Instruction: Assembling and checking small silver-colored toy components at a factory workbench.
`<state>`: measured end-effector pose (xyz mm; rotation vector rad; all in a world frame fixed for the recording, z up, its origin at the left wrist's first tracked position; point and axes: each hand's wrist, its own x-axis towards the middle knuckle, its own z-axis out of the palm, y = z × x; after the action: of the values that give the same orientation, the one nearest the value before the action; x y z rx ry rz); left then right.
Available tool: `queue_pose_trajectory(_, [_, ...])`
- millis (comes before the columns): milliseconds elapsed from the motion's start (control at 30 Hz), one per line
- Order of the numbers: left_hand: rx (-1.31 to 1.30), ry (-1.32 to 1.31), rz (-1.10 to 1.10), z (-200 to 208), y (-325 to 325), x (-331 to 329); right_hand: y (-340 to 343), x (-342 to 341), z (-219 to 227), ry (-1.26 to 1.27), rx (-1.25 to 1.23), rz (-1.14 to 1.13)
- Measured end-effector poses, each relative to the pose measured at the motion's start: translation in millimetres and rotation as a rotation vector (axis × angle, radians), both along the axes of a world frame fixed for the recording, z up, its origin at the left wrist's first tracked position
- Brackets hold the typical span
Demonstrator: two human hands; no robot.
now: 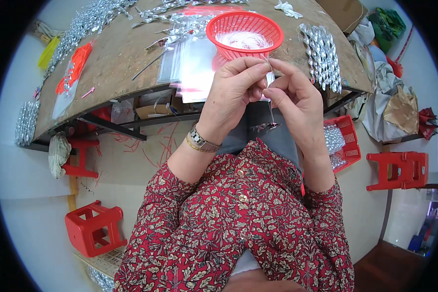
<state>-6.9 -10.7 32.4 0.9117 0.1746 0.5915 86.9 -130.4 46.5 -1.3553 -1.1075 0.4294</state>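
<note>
My left hand (238, 87) and my right hand (297, 92) meet above the table's front edge, both with fingers pinched on a thin pale thread (270, 108). From the thread hangs a shiny silver twisted ornament (266, 127), seen almost end-on over my lap. Just beyond my hands stands a red plastic basket (218, 45) with a tangle of fine whitish threads (246, 41) in it. A stack of clear plastic bags (193, 73) lies beside the basket, close to my left hand. How the thread runs between my fingertips is too small to tell.
Silver spirals lie on the wooden table (117, 58) in a right-hand bundle (321, 56) and a long left-hand heap (90, 22). A thin dark rod (151, 64) rests left of the bags. Red stools (96, 228) and a red crate (346, 141) stand on the floor.
</note>
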Motion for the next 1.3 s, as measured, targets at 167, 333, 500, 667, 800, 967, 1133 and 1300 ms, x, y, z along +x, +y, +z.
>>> queue_pose_trajectory(167, [0.011,-0.008,0.006,1,-2,-1,-1,-1,1,-0.004,-0.003,-0.004])
queue_pose_trajectory(333, [0.023,-0.004,0.018,0,-1,0,-1,-1,0,-0.020,-0.011,-0.021])
queue_pose_trajectory(500, [0.044,0.014,0.044,0,-3,1,-1,-2,0,-0.054,-0.013,-0.037])
queue_pose_trajectory(667, [0.056,0.009,0.059,1,-4,2,-2,-3,0,-0.089,-0.013,-0.044])
queue_pose_trajectory(800, [0.045,0.006,0.070,2,-6,1,-2,-3,0,-0.086,-0.016,-0.042])
queue_pose_trajectory(967, [0.067,0.004,0.070,2,-6,1,-3,-4,1,-0.043,-0.017,-0.032])
queue_pose_trajectory(1133, [0.186,0.037,0.120,4,-4,-1,-8,2,5,-0.048,-0.065,-0.002])
queue_pose_trajectory(1300, [0.561,0.063,0.251,4,6,-4,-13,20,20,-0.177,-0.083,-0.058])
